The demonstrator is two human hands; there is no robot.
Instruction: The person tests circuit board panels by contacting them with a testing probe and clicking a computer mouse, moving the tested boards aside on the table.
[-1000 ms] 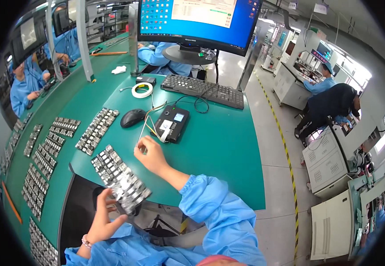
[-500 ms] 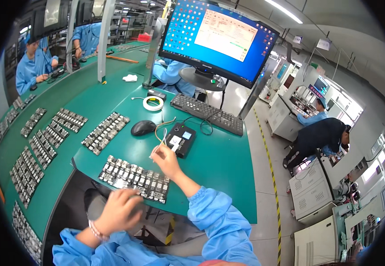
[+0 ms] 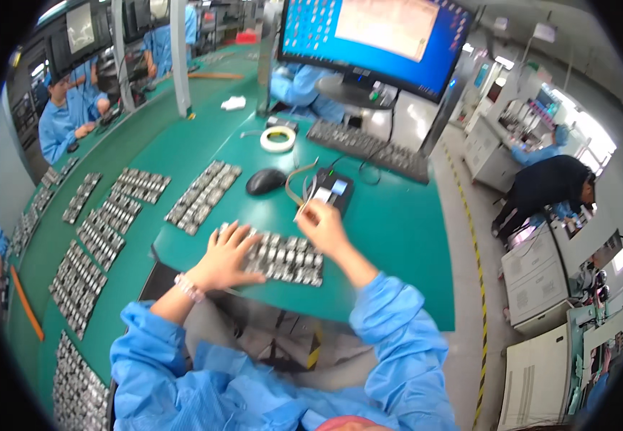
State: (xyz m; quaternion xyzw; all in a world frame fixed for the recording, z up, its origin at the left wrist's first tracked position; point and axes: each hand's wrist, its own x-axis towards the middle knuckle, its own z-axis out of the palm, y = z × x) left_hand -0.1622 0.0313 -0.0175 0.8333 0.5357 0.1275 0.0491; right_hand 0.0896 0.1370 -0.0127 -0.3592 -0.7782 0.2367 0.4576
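Observation:
A panel of small silver-and-black electronic modules [image 3: 290, 260] lies in front of me on the green table mat [image 3: 397, 251]. Over its left end my left hand [image 3: 219, 260] is open, fingers spread and seemingly resting on it. The fingers of my right hand [image 3: 322, 226] are pinched at the panel's far edge, on the end of a thin cable [image 3: 297, 192]; the tip itself is too small to make out. Just beyond that hand stands a black tester box [image 3: 338, 188] with a small lit screen, partly covered by my fingers.
A black mouse [image 3: 266, 182], a roll of pale tape [image 3: 277, 139] and a keyboard [image 3: 369, 149] lie farther back, below a monitor [image 3: 379, 43]. More module panels [image 3: 203, 195] are laid out to the left. Co-workers sit across the bench [image 3: 74, 118].
My left hand has come up from the table's near edge onto the panel and spread its fingers. The right hand keeps its pinch on the cable near the panel. My view has shifted.

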